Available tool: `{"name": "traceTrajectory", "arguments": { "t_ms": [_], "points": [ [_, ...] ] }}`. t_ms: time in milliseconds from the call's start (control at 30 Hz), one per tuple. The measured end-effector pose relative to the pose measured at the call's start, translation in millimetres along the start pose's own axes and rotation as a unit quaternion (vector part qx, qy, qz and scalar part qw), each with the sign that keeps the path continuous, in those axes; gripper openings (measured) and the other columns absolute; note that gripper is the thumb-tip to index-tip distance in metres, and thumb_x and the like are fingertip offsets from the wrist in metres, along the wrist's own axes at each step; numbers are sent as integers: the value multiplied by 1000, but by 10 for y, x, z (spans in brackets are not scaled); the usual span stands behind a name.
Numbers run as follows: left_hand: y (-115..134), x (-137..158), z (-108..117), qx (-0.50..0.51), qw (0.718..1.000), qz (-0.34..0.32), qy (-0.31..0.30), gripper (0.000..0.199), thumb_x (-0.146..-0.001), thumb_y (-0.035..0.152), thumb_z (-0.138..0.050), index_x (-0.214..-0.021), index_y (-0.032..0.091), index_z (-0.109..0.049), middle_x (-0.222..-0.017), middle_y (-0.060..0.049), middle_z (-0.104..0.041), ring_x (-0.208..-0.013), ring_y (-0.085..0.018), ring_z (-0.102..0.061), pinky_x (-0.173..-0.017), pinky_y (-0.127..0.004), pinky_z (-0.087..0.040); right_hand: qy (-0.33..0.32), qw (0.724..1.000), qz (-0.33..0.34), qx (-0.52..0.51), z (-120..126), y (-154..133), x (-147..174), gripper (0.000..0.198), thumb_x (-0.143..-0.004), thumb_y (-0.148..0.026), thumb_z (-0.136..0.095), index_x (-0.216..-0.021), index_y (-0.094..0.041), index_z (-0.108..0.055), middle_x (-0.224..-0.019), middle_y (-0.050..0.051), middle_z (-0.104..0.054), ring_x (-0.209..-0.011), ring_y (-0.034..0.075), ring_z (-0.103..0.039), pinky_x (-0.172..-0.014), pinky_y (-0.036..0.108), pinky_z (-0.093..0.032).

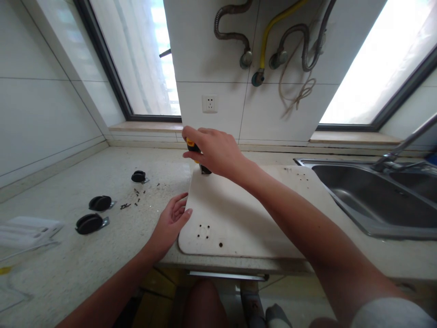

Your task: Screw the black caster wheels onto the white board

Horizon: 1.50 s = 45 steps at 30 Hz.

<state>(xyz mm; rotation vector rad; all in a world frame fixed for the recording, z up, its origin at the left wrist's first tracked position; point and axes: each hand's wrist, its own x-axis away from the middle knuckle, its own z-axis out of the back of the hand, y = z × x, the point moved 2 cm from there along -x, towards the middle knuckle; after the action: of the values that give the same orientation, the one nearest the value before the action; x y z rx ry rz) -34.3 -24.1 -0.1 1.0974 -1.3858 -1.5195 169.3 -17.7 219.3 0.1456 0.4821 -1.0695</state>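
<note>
My right hand (218,152) is closed around the yellow-and-black handle of a screwdriver (193,145), over the far left corner of a white board (246,205). Under it, a black caster (205,170) stands on the board, partly hidden by the hand; the screwdriver's tip cannot be seen. My left hand (174,215) grips the board's left edge, thumb on top and fingers curled at the side. Several screw holes (204,231) show in the near left corner, and more in the far right one. The board lies flat on the countertop.
Three loose black casters (99,203) lie left on the countertop (112,269), with several dark screws (125,206) and crumbs nearby. A white plastic item (30,231) is at far left. The steel sink (372,200) and faucet (403,146) are right. Hoses (264,41) hang on the wall behind.
</note>
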Motion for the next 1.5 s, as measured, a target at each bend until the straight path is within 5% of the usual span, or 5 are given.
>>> {"name": "traceTrajectory", "arguments": {
  "t_ms": [300, 500, 733, 1033, 1500],
  "points": [
    [-7, 3, -11, 8, 1000, 7, 1, 92, -88, 65, -89, -158, 21, -50, -144, -19, -77, -122, -34, -80, -112, -55, -64, -71, 990, 43, -114, 134, 54, 39, 30, -112, -19, -62, -140, -26, -60, -131, 4, -78, -107, 20, -68, -88, 32, -43],
    [-8, -3, -19, 11, 1000, 8, 7, 99, -86, 65, -90, -163, 21, -45, -143, -18, -77, -119, -33, -80, -112, -54, -64, 12, 997, -70, 19, 51, -36, 33, 31, -109, -45, -77, -130, -27, -63, -122, 6, -81, -99, 25, -68, -75, 33, -35],
    [-21, -26, -21, 17, 1000, 4, 1, 102, -85, 67, -90, -163, 20, -45, -142, -19, -77, -118, -32, -80, -111, -53, -64, -89, 979, 98, -158, 77, 51, 75, 21, -108, -18, -63, -128, -24, -57, -130, 5, -75, -108, 19, -65, -96, 31, -45],
    [-6, -19, -28, 19, 1000, 1, -2, 102, -83, 68, -91, -161, 19, -46, -144, -20, -77, -123, -34, -79, -115, -55, -62, 82, 990, 5, -111, -94, 248, 61, 43, -98, -48, -89, -114, -25, -57, -106, 0, -74, -88, 17, -59, -77, 32, -36],
    [11, -6, -27, 22, 1000, -7, -8, 93, -87, 60, -90, -159, 20, -47, -146, -20, -77, -127, -35, -80, -116, -58, -62, 2, 977, 97, -188, -56, 212, -24, 27, -109, -29, -64, -135, -23, -67, -112, 1, -75, -91, 16, -63, -90, 32, -44]
  ]
}}
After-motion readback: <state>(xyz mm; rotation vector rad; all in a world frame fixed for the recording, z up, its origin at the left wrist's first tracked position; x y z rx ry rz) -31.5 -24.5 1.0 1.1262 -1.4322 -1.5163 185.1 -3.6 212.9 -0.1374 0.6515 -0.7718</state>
